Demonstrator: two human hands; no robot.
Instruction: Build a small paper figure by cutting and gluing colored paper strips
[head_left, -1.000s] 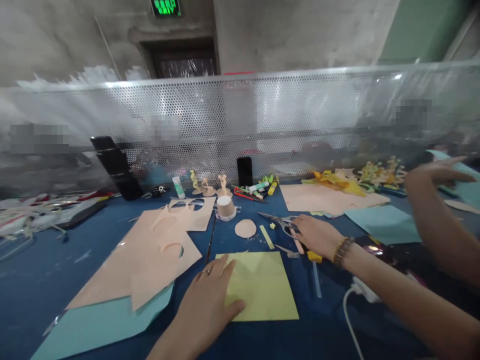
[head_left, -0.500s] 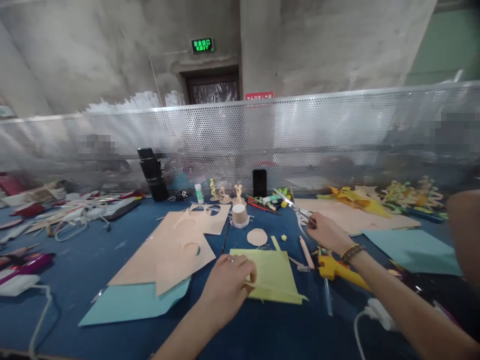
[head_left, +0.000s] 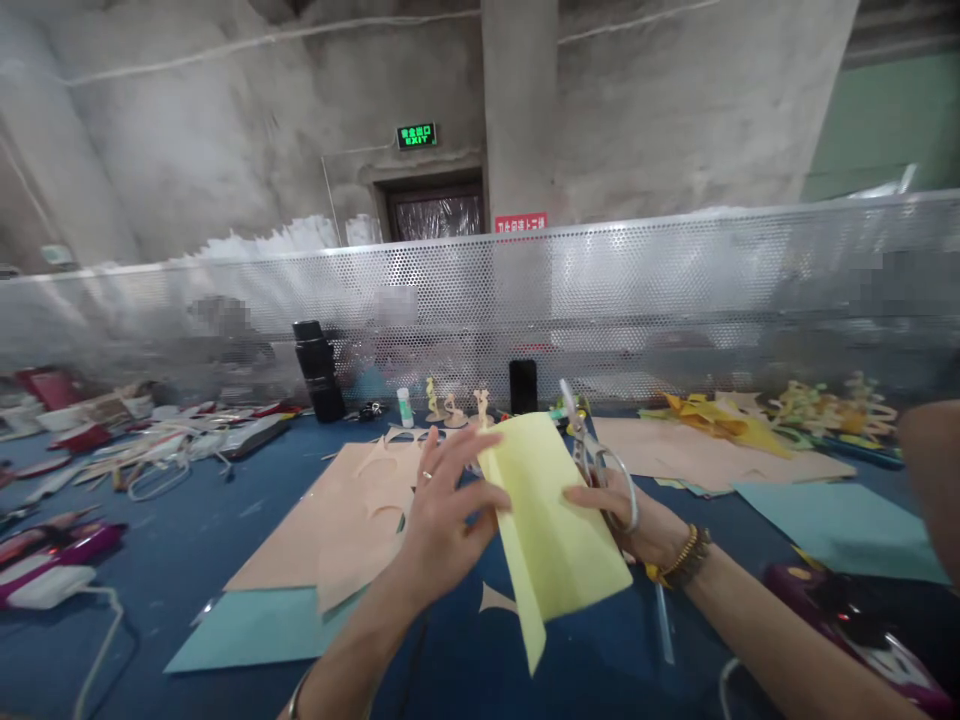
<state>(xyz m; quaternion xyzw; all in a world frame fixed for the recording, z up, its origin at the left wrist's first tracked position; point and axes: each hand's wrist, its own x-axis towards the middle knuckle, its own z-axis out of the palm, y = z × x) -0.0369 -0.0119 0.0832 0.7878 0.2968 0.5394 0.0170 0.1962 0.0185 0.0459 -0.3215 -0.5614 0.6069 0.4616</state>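
A yellow-green sheet (head_left: 562,530) is held up off the blue table, with a narrow fold along its left edge. My left hand (head_left: 450,495) pinches that folded edge between thumb and fingers. On the right side, my right hand (head_left: 626,510) grips the sheet's edge and also has silver scissors (head_left: 592,445) hooked on its fingers, blades pointing up and away. Below the sheet lies a small pale paper scrap (head_left: 496,600). Small paper figures (head_left: 481,405) stand behind the sheet.
Peach sheets with cut holes (head_left: 300,530) and a light-blue sheet (head_left: 247,630) lie left. A black bottle (head_left: 319,375), glue stick (head_left: 405,408) and phone (head_left: 523,385) stand at the back. Right are peach paper (head_left: 660,450), a blue sheet (head_left: 832,520) and a purple device (head_left: 810,610).
The yellow-green sheet has been lifted from the table and tilted. My right hand has come down to its right edge with the scissors. The view has tipped up slightly.
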